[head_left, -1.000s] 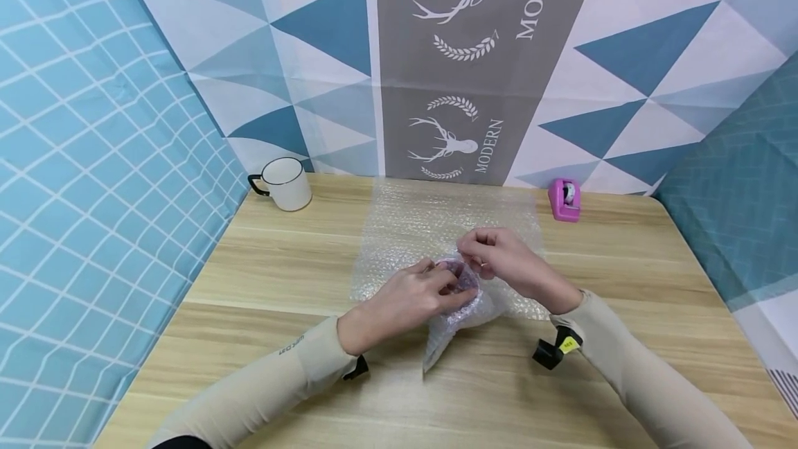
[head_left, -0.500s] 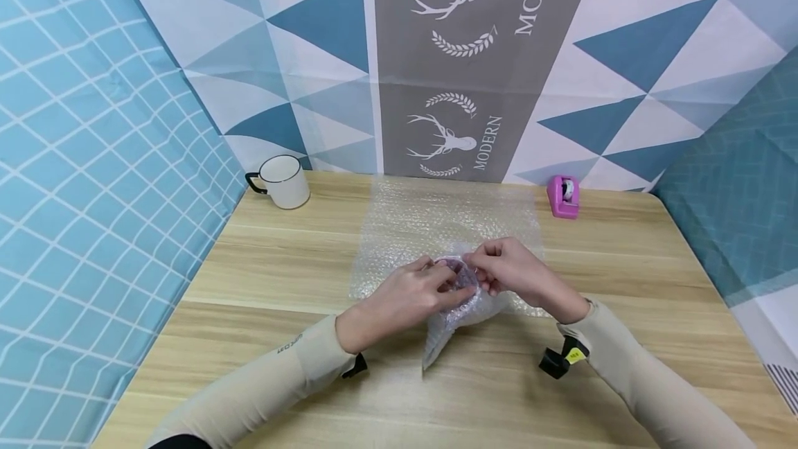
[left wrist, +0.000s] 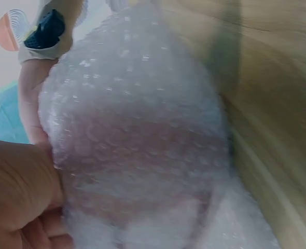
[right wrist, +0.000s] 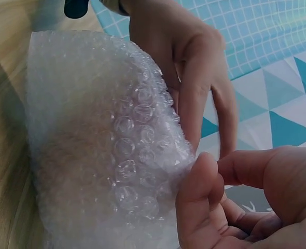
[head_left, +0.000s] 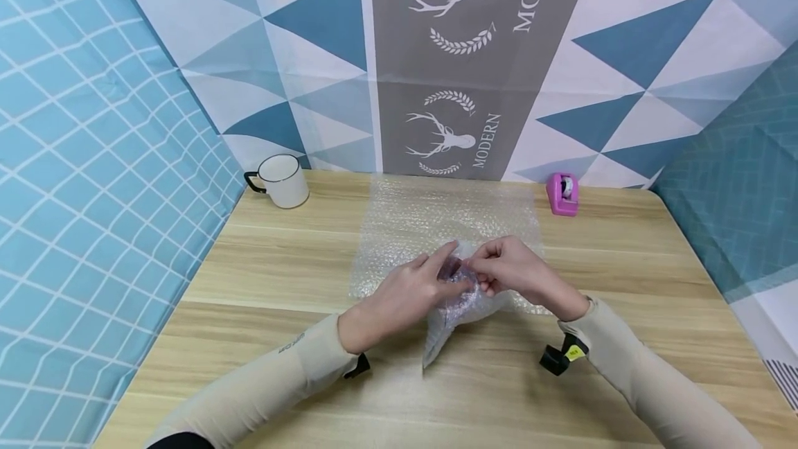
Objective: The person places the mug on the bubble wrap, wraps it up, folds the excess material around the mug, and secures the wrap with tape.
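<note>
A bundle of bubble wrap (head_left: pixel 476 308) stands upright on the table around something pinkish, its upper end open and one pointed flap trailing toward the front. My left hand (head_left: pixel 404 295) reaches over this opening from the left, forefinger and thumb spread across it, other fingers partly hidden. On the opposite side, my right hand (head_left: pixel 516 272) pinches the upper edge of the wrap between thumb and forefinger. The right wrist view shows this pinch close up, with clear bubbles along the wrap (right wrist: pixel 91 129). In the left wrist view the wrap (left wrist: pixel 137 104) fills the middle, a pinkish band showing through.
A flat sheet of bubble wrap (head_left: pixel 408 210) lies behind the bundle on the wooden table (head_left: pixel 274 262). At the back left stands a white mug (head_left: pixel 288 186) with a black handle. A pink tape dispenser (head_left: pixel 564 198) sits at the back right, near the patterned wall.
My left fingers have shifted within the opening, and the forefinger now stretches toward its far side. The right hand has moved slightly down and right, keeping its pinch on the wrap's edge.
</note>
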Demonstrator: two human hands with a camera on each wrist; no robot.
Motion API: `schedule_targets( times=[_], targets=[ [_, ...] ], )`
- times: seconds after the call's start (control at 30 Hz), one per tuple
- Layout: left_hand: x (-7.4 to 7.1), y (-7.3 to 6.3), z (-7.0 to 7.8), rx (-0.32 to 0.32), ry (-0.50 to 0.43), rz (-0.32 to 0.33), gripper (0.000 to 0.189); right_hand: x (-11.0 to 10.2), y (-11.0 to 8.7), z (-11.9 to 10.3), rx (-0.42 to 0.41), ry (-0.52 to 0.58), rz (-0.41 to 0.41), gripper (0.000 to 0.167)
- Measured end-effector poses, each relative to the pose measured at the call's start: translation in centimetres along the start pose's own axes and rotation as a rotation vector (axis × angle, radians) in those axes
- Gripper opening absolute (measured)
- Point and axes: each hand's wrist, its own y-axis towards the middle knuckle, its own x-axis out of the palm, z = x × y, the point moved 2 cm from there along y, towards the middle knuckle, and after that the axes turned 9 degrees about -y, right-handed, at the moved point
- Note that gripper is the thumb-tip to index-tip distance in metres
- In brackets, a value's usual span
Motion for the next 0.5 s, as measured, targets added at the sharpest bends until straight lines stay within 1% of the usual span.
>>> schedule_targets(
  times=[0.1,0.3,0.4,0.5],
  targets=[
    [-0.2,0.3,0.1,-0.071,-0.021,-0.043,0.033,0.0,0.1,0.1,0.002,-0.003,0.007,0.017],
    [-0.7,1.1,0.2,-0.173,-0.055,-0.183,0.042,0.2,0.0,0.3,0.008,-0.003,0.019,0.016],
    [-0.8,1.4,0.2,-0.206,-0.058,-0.240,0.043,0.1,-0.3,0.3,0.017,-0.003,0.021,0.017],
    [-0.8,1.6,0.3,-0.215,-0.031,-0.277,0.044,0.1,-0.4,0.3,0.026,-0.006,0.025,0.019]
  ],
)
